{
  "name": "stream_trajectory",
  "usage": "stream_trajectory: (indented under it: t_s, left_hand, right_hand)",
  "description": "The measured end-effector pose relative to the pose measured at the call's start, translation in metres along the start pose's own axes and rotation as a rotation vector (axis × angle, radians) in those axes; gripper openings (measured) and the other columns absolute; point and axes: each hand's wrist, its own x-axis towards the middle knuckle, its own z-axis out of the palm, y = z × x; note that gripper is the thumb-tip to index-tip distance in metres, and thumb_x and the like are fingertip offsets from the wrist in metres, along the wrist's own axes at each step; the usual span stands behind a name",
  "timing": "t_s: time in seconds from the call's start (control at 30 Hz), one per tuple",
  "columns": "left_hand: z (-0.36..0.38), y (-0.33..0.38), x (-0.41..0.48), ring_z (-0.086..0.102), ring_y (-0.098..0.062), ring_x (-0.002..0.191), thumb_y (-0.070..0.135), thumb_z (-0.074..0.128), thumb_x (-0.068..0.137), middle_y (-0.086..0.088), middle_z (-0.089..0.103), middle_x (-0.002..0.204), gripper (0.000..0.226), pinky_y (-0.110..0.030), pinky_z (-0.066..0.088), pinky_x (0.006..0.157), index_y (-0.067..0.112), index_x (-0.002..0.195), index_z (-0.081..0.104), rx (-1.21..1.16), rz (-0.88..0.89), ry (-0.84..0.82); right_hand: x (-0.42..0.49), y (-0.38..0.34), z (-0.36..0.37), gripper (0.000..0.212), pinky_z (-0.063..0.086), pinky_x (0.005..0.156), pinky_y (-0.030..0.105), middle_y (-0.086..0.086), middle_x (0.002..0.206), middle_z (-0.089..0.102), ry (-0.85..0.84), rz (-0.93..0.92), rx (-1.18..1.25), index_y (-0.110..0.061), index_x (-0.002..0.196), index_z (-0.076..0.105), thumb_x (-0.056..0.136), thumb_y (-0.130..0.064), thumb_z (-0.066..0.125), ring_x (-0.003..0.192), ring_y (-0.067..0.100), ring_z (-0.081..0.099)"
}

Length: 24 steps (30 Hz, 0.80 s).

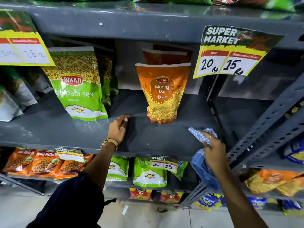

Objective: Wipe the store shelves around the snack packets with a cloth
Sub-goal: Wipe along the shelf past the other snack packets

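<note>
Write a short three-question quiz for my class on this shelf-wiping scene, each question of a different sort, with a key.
1. True or false: the left hand holds the checked cloth.
2. Which packet stands nearer the right hand?
A. the green sev packet
B. the orange Moong Dal packet
C. neither, as both lie flat
3. Fill in: the price tag at upper right shows a discounted price of ___ Rs.

Key: 1. False; the right hand grips the cloth, and the left hand rests empty on the shelf. 2. B. 3. 15.
</note>
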Motion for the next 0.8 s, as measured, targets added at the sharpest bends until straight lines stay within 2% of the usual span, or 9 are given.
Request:
stream_trajectory:
  t_s: [0.07,0.13,0.33,0.43,0.57,0.67,0.7,0.73,0.8]
  left_hand:
    - [0.0,0.0,0.001,0.063,-0.029,0.1,0.031,0.039,0.087,-0.015,0.07,0.106,0.037,-0.027,0.044,0.079,0.012,0.108,0.063,0.009,-0.013,-0.01]
    - [0.001,-0.002,0.002,0.063,-0.029,0.1,0.031,0.039,0.087,-0.016,0.07,0.105,0.037,-0.025,0.043,0.079,0.011,0.108,0.063,0.005,-0.015,-0.019]
    - [-0.001,0.002,0.0,0.062,-0.031,0.1,0.03,0.039,0.087,-0.017,0.069,0.107,0.038,-0.031,0.045,0.083,0.01,0.109,0.062,0.03,-0.021,-0.051]
    - [-0.003,0.005,0.0,0.062,-0.03,0.1,0.029,0.04,0.086,-0.016,0.069,0.107,0.038,-0.031,0.045,0.084,0.01,0.108,0.062,0.035,-0.019,-0.089]
    - [-0.011,0.007,0.001,0.059,-0.02,0.105,0.029,0.047,0.086,-0.013,0.067,0.112,0.033,-0.024,0.041,0.09,0.01,0.107,0.064,-0.067,-0.054,-0.151]
    - [-0.021,0.01,0.003,0.056,-0.008,0.103,0.021,0.051,0.088,-0.011,0.065,0.113,0.025,-0.032,0.039,0.103,0.01,0.108,0.063,-0.196,-0.085,-0.23]
    - [-0.026,0.011,0.003,0.056,-0.011,0.105,0.023,0.051,0.086,-0.01,0.064,0.112,0.028,-0.037,0.039,0.105,0.01,0.109,0.062,-0.244,-0.099,-0.256]
    - [-0.032,0.012,0.001,0.057,-0.015,0.106,0.025,0.05,0.085,-0.009,0.064,0.11,0.03,-0.04,0.038,0.106,0.011,0.109,0.062,-0.284,-0.114,-0.269]
    - [-0.047,0.007,-0.005,0.059,-0.011,0.106,0.028,0.049,0.085,0.008,0.068,0.106,0.026,-0.033,0.041,0.104,0.021,0.105,0.063,-0.24,-0.068,-0.265]
  right_hand:
    - [-0.005,0.006,0.023,0.045,0.039,0.102,0.035,0.016,0.127,0.059,-0.016,0.034,-0.125,-0.009,0.119,0.057,0.078,0.005,0.048,0.12,0.033,0.052]
    - [-0.013,-0.001,0.042,0.05,0.036,0.107,0.039,0.014,0.132,0.055,-0.039,0.041,-0.125,-0.009,0.121,0.056,0.076,0.011,0.049,0.126,0.032,0.046]
    - [-0.038,-0.059,0.088,0.057,0.025,0.115,0.031,0.008,0.137,0.052,-0.265,-0.107,-0.065,-0.012,0.125,0.054,0.076,0.016,0.047,0.13,0.025,0.041]
    - [-0.055,-0.087,0.106,0.061,0.025,0.116,0.033,0.005,0.135,0.054,-0.366,-0.21,-0.024,-0.015,0.122,0.057,0.072,0.016,0.042,0.13,0.021,0.041]
    - [-0.077,-0.114,0.12,0.058,0.033,0.111,0.036,0.007,0.128,0.06,-0.475,-0.279,0.061,-0.018,0.115,0.062,0.069,0.01,0.042,0.124,0.022,0.047]
    - [-0.092,-0.135,0.103,0.036,0.044,0.095,0.022,0.013,0.112,0.068,-0.611,-0.247,0.302,-0.017,0.108,0.066,0.08,-0.01,0.044,0.105,0.014,0.058]
    - [-0.095,-0.141,0.091,0.032,0.044,0.088,0.014,0.011,0.107,0.071,-0.621,-0.199,0.4,-0.017,0.106,0.067,0.082,-0.012,0.047,0.099,0.005,0.059]
    - [-0.095,-0.142,0.079,0.03,0.042,0.083,0.008,0.0,0.101,0.073,-0.6,-0.146,0.48,-0.019,0.104,0.068,0.082,-0.011,0.049,0.093,-0.005,0.059]
    - [-0.086,-0.135,0.052,0.028,0.042,0.076,0.003,-0.03,0.083,0.07,-0.479,-0.049,0.568,-0.032,0.094,0.067,0.079,-0.013,0.052,0.084,-0.016,0.059]
